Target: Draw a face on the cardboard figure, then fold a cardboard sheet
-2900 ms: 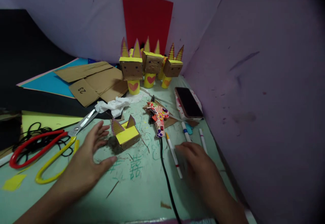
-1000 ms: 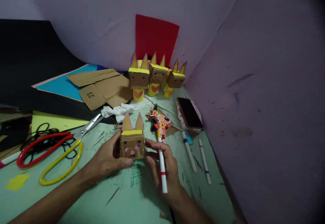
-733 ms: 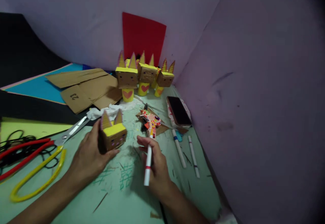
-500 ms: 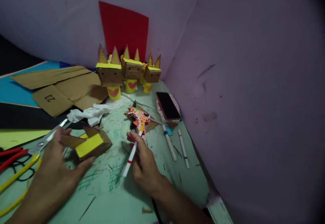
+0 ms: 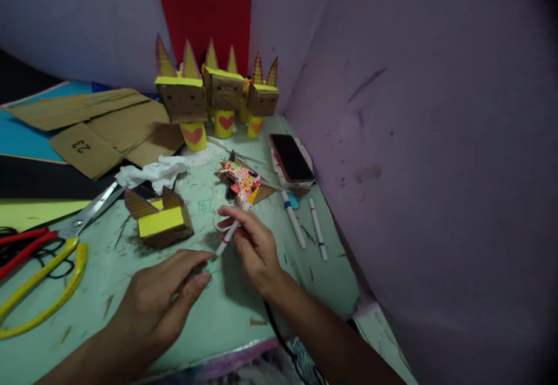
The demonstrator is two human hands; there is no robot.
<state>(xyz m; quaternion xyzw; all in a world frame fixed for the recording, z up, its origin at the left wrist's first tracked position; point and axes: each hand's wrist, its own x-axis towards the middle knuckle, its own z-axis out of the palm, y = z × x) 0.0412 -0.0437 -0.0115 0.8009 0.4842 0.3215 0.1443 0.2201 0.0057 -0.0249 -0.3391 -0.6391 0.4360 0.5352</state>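
- Head view: white pen (image 5: 228, 236) in a pinch between thumb and fingers of right hand (image 5: 259, 251), tilted above green table (image 5: 204, 327), with orange end (image 5: 253, 195) up and away, white end down toward left hand (image 5: 163, 298).
- On the left, thumb and forefinger slightly spread, with nothing visible between; forefinger tip right beside the white end (touching or just short of it, impossible to tell from here).
- Likely step, by judgement: work on that white end with both hands. Hold the barrel firm on the right and let only the left move.
- Close left thumb and forefinger squarely on the end, then pull or twist along the pen's own line, never sideways.
- Watch the orange end (cap or nib, hard to tell): in view, right over flower-patterned tool (image 5: 239, 181). Angle away from there to avoid a knock.
- Mind black cord (image 5: 275, 327) beside right wrist.
- Leave cardboard box (image 5: 161, 222) alone meanwhile: on the table just beyond left hand, yellow side up, pointed ears attached, in neither hand's grasp.
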